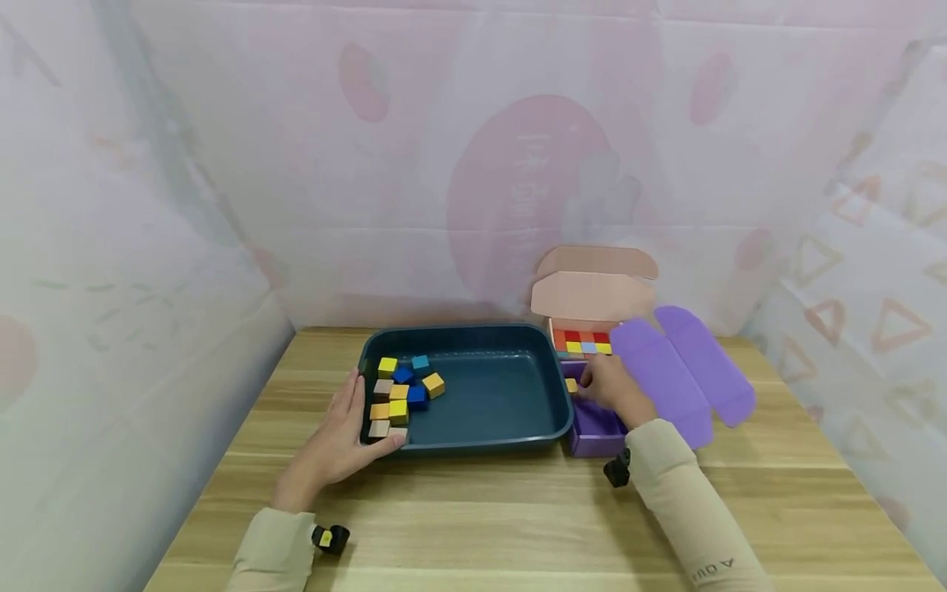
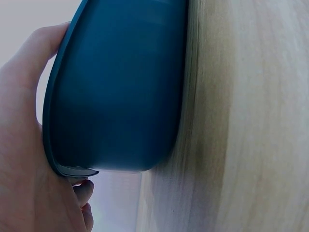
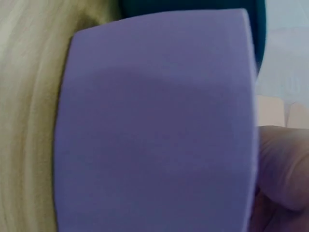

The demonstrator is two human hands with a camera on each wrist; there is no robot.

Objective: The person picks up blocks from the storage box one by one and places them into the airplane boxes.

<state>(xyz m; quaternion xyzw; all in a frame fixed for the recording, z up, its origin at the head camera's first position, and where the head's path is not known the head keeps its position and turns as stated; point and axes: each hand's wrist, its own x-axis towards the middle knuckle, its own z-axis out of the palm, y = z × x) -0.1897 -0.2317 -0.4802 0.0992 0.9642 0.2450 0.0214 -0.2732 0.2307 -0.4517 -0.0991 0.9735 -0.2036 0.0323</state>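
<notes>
A dark teal tray (image 1: 481,419) holds several small cubes at its left end, among them a yellow cube (image 1: 398,411), a blue cube (image 1: 418,397) and an orange cube (image 1: 433,384). My left hand (image 1: 336,436) rests at the tray's front left corner, fingers along the left rim, thumb over the front rim. To the tray's right stands a purple box (image 1: 598,446) with its lid folded open. Over that box, my right hand (image 1: 612,386) pinches a light orange cube (image 1: 571,386) at the left inner side. In the right wrist view the box's purple wall hides the fingertips.
Behind the purple box, a pale pink box (image 1: 592,296) stands with its lid raised, filled with rows of red, yellow and other coloured cubes (image 1: 588,341). The purple lid (image 1: 669,370) spreads to the right over the wooden table (image 1: 473,518). Printed cloth walls (image 1: 414,164) enclose the table.
</notes>
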